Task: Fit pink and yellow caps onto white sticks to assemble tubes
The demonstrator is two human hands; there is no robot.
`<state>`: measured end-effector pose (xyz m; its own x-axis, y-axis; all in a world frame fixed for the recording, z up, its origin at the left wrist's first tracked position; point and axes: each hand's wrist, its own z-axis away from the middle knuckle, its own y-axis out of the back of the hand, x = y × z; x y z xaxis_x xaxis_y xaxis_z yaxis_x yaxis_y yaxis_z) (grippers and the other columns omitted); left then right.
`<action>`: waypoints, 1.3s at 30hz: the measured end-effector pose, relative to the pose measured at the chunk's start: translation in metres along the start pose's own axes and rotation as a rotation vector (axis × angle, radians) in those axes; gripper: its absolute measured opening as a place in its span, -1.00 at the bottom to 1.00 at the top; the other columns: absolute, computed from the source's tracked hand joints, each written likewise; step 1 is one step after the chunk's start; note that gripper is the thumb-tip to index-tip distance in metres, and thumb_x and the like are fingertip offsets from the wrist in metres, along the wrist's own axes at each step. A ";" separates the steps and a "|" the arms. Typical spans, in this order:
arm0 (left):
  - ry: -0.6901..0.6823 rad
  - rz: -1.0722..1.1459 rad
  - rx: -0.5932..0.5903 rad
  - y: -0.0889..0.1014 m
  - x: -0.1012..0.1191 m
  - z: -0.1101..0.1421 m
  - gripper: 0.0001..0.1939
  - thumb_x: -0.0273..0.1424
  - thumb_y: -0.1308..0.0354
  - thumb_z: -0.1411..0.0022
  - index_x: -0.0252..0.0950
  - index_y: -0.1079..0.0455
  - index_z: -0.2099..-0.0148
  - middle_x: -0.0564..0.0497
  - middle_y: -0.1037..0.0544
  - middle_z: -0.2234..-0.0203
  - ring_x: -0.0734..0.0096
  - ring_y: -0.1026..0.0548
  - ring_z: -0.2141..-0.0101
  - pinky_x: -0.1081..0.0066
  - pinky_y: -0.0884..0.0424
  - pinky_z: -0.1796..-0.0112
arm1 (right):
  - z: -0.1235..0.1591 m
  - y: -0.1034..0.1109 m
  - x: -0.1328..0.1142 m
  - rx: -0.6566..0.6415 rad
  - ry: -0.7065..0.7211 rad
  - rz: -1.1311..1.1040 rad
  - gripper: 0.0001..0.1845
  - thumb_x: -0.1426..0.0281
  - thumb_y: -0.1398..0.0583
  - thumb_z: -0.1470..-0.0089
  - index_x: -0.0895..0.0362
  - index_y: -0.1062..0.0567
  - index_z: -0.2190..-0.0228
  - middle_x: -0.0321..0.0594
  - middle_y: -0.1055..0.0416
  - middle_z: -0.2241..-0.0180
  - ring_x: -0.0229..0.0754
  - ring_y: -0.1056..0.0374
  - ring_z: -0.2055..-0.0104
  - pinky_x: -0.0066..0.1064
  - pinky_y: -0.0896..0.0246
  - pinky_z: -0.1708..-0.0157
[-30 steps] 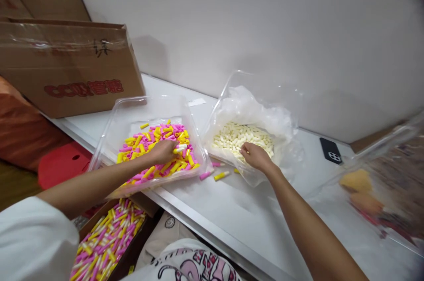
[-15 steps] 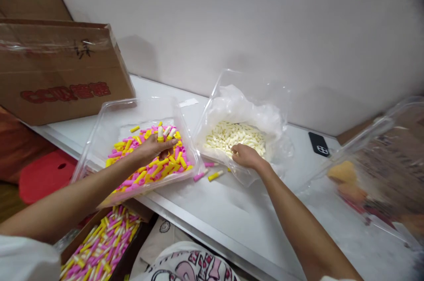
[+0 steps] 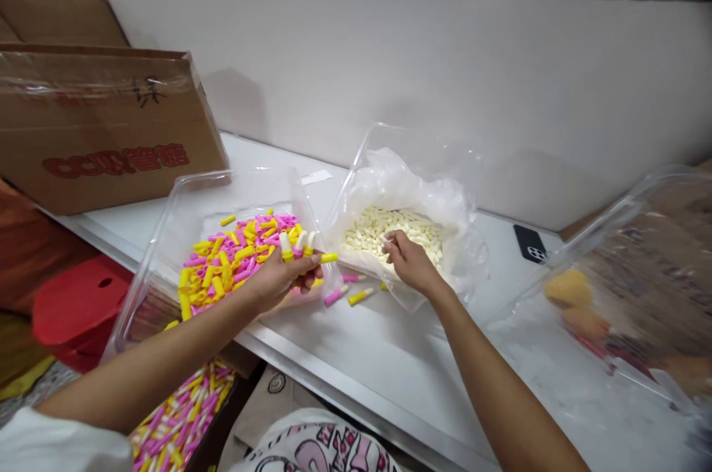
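Observation:
My left hand (image 3: 281, 277) is closed around several short plastic tubes with white tips (image 3: 285, 245). Between its thumb and fingers a plain yellow tube (image 3: 329, 257) sticks out to the right. This hand is over the right side of a clear bin (image 3: 311, 216) of loose pink and yellow tubes (image 3: 236, 253). My right hand (image 3: 409, 262) hovers at the near edge of a second clear bin (image 3: 364, 139), lined with a plastic bag (image 3: 411, 179) and holding small cream-white pieces (image 3: 370, 225). Its fingertips are pinched together; what they hold is too small to make out.
White-tipped pink (image 3: 335, 296) and yellow tubes (image 3: 361, 297) lie on the white table (image 3: 356, 353) between the bins. Below the table edge is a box of filled tubes (image 3: 186, 416). A cardboard carton (image 3: 111, 123), a phone (image 3: 529, 243) and a red stool (image 3: 72, 301) are around.
My left hand has moved right and slightly down from the tube pile, now with a plain yellow tube at its fingertips. My right hand has lifted slightly from the white pieces.

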<state>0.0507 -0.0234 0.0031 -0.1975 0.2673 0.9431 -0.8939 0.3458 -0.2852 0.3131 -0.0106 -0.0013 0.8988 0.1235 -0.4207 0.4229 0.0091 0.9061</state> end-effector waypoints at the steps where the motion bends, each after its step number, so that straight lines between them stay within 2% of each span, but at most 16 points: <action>1: 0.022 0.029 0.003 -0.004 -0.001 0.002 -0.69 -0.25 -0.30 0.04 -0.42 -0.37 0.40 0.02 -0.44 0.60 0.60 -0.30 0.65 0.52 -0.21 0.61 | 0.009 0.003 -0.013 0.041 0.064 -0.103 -0.74 0.31 0.09 -0.23 0.13 -0.28 0.14 -0.23 -0.38 0.34 -0.26 -0.30 0.35 -0.46 -0.14 0.33; 4: 0.056 0.113 -0.017 -0.018 -0.003 0.007 -0.64 -0.21 -0.31 0.06 -0.42 -0.38 0.35 0.04 -0.44 0.58 0.62 -0.29 0.65 0.55 -0.18 0.63 | 0.037 0.009 -0.046 0.110 0.225 -0.396 -0.76 0.24 0.01 -0.20 0.10 -0.35 0.21 -0.29 -0.35 0.39 -0.29 -0.25 0.39 -0.46 -0.15 0.36; 7: 0.046 0.150 -0.063 -0.029 -0.003 0.012 -0.64 -0.19 -0.30 0.04 -0.42 -0.37 0.39 0.05 -0.42 0.58 0.63 -0.28 0.65 0.57 -0.14 0.64 | 0.053 0.013 -0.062 0.086 0.241 -0.504 -0.75 0.23 -0.02 -0.19 0.12 -0.38 0.26 -0.29 -0.35 0.41 -0.31 -0.23 0.41 -0.48 -0.15 0.41; 15: 0.057 0.279 -0.181 -0.041 -0.006 0.022 -0.67 -0.23 -0.30 0.00 -0.41 -0.37 0.35 0.09 -0.36 0.62 0.69 -0.16 0.66 0.57 -0.04 0.63 | 0.066 0.019 -0.060 0.030 0.227 -0.594 -0.75 0.22 -0.05 -0.19 0.12 -0.40 0.30 -0.35 -0.29 0.52 -0.36 -0.22 0.53 -0.50 -0.16 0.52; 19: -0.049 0.180 -0.130 -0.043 -0.015 0.024 -0.67 -0.22 -0.29 -0.02 -0.38 -0.35 0.31 0.09 -0.38 0.63 0.64 -0.19 0.64 0.54 -0.05 0.61 | 0.071 0.014 -0.060 0.005 0.191 -0.621 -0.75 0.21 -0.06 -0.17 0.12 -0.42 0.31 -0.37 -0.30 0.56 -0.37 -0.24 0.56 -0.50 -0.19 0.53; 24: -0.054 0.051 -0.134 -0.044 -0.024 0.023 -0.62 -0.14 -0.25 -0.02 -0.39 -0.36 0.30 0.10 -0.34 0.63 0.65 -0.16 0.66 0.52 -0.03 0.62 | 0.071 -0.001 -0.057 -0.119 0.073 -0.832 -0.69 0.15 -0.08 -0.14 0.15 -0.38 0.32 -0.33 -0.35 0.50 -0.35 -0.32 0.55 -0.45 -0.29 0.48; 27: -0.050 -0.046 -0.096 -0.047 -0.026 0.021 -0.62 -0.13 -0.23 -0.04 -0.39 -0.35 0.33 0.11 -0.33 0.63 0.64 -0.17 0.67 0.53 -0.04 0.63 | 0.076 0.001 -0.060 -0.122 0.043 -0.721 -0.70 0.18 -0.05 -0.17 0.15 -0.39 0.35 -0.31 -0.37 0.49 -0.33 -0.36 0.50 -0.45 -0.29 0.44; 29: -0.049 -0.103 -0.099 -0.052 -0.025 0.020 -0.64 -0.14 -0.21 -0.06 -0.38 -0.34 0.34 0.10 -0.34 0.62 0.63 -0.19 0.66 0.53 -0.07 0.64 | 0.087 0.011 -0.059 -0.137 0.066 -0.594 -0.72 0.21 -0.03 -0.18 0.14 -0.41 0.33 -0.30 -0.39 0.44 -0.31 -0.37 0.44 -0.45 -0.28 0.40; 32: -0.045 -0.112 -0.121 -0.060 -0.028 0.022 -0.65 -0.16 -0.19 -0.09 -0.37 -0.34 0.25 0.08 -0.38 0.57 0.62 -0.21 0.65 0.53 -0.12 0.63 | 0.115 0.036 -0.039 -0.115 0.017 -0.464 -0.73 0.21 -0.03 -0.18 0.09 -0.39 0.20 -0.29 -0.41 0.39 -0.29 -0.36 0.42 -0.44 -0.28 0.40; 35: -0.008 -0.071 -0.129 -0.065 -0.040 0.027 -0.66 -0.18 -0.18 -0.11 -0.35 -0.32 0.19 0.07 -0.40 0.54 0.62 -0.22 0.64 0.54 -0.13 0.63 | 0.150 0.067 0.013 -0.041 -0.180 -0.328 -0.72 0.18 0.00 -0.17 0.10 -0.38 0.31 -0.28 -0.42 0.43 -0.27 -0.35 0.47 -0.42 -0.25 0.44; 37: 0.041 -0.033 -0.141 -0.068 -0.053 0.030 -0.66 -0.18 -0.19 -0.11 -0.35 -0.32 0.21 0.09 -0.38 0.55 0.63 -0.20 0.65 0.55 -0.10 0.65 | 0.170 0.084 0.056 0.065 -0.339 -0.070 -0.74 0.22 -0.01 -0.16 0.10 -0.38 0.37 -0.25 -0.42 0.47 -0.21 -0.36 0.44 -0.40 -0.21 0.44; 39: 0.101 -0.008 -0.142 -0.073 -0.065 0.033 -0.66 -0.18 -0.19 -0.09 -0.36 -0.32 0.24 0.09 -0.37 0.57 0.64 -0.17 0.66 0.55 -0.07 0.66 | 0.181 0.094 0.093 0.088 -0.551 0.307 -0.79 0.32 -0.03 -0.13 0.13 -0.42 0.35 -0.14 -0.46 0.43 -0.12 -0.38 0.38 -0.37 -0.13 0.43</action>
<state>0.1154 -0.0959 -0.0314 -0.1423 0.3509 0.9255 -0.8283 0.4697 -0.3054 0.4574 -0.1783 0.0363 0.8986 -0.4209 -0.1241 0.1230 -0.0297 0.9920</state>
